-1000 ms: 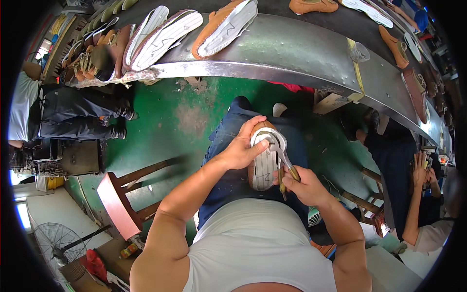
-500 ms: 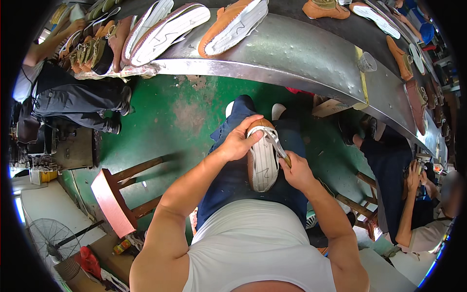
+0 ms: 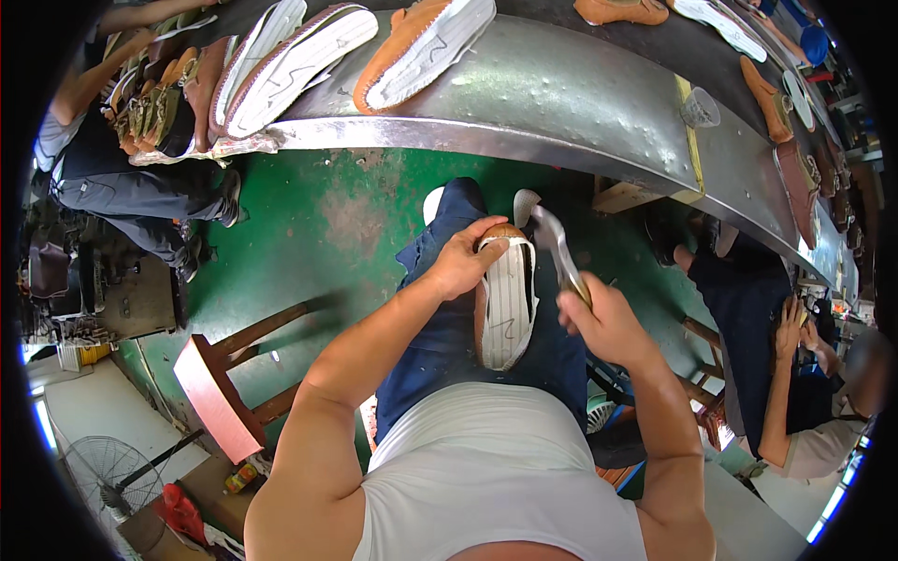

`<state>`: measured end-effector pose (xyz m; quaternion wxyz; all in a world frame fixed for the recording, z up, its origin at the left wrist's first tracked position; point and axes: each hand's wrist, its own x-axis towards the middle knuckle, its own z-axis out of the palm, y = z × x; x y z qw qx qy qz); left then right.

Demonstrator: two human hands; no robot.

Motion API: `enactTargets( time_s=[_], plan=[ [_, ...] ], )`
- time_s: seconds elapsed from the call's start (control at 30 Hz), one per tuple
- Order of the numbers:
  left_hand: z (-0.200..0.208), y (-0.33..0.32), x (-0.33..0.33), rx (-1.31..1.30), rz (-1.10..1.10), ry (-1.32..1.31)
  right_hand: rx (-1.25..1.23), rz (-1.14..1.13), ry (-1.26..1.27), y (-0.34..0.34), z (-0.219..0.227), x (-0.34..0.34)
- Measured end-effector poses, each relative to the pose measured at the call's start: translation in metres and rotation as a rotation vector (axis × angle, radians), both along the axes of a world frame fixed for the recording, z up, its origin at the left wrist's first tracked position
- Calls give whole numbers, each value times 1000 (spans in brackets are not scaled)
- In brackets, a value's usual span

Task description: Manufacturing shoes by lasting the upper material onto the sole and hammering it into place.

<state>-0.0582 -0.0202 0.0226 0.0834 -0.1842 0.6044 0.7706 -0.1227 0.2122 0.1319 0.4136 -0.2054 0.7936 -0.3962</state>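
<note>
A shoe lies on my thighs, white lined sole facing up and brown upper showing along its side and toe. My left hand is wrapped around its toe end, thumb at the edge of the sole. My right hand is closed around the wooden handle of a hammer. Its bright metal end, blurred by motion, is raised to the right of the toe, apart from the shoe. The loose pale edge of the sole at the toe curves around a dark gap on the right.
Ahead runs a metal-topped bench carrying several shoes, soles up or on their sides, and a clear cup. A wooden stool stands left, near a fan. A person works at far left, another person at right.
My right hand has swung the hammer up and right, away from the toe of the shoe. My left hand keeps its hold, and the view has shifted slightly.
</note>
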Motion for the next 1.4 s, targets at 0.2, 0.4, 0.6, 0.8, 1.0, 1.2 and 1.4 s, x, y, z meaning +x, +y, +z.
enactTargets(
  time_s=[0.2,0.4,0.6,0.8,1.0,1.2,1.4],
  plan=[
    [-35,8,15,-333,-62,38,52,25,292,-3,-59,-2],
    [-9,-3,22,-330,-146,140,63,-240,234,2,-88,40],
    [-14,46,39,26,71,-216,-7,-255,112,18,-108,43],
    [17,8,45,382,-223,-300,123,-176,220,38,-99,23],
    [-2,54,72,-139,-251,-68,134,-161,79,69,-60,36],
    [-6,61,86,-313,-242,-48,20,230,394,88,-36,56],
    [-17,69,96,-222,-247,-7,174,536,745,47,-13,54]
  ],
)
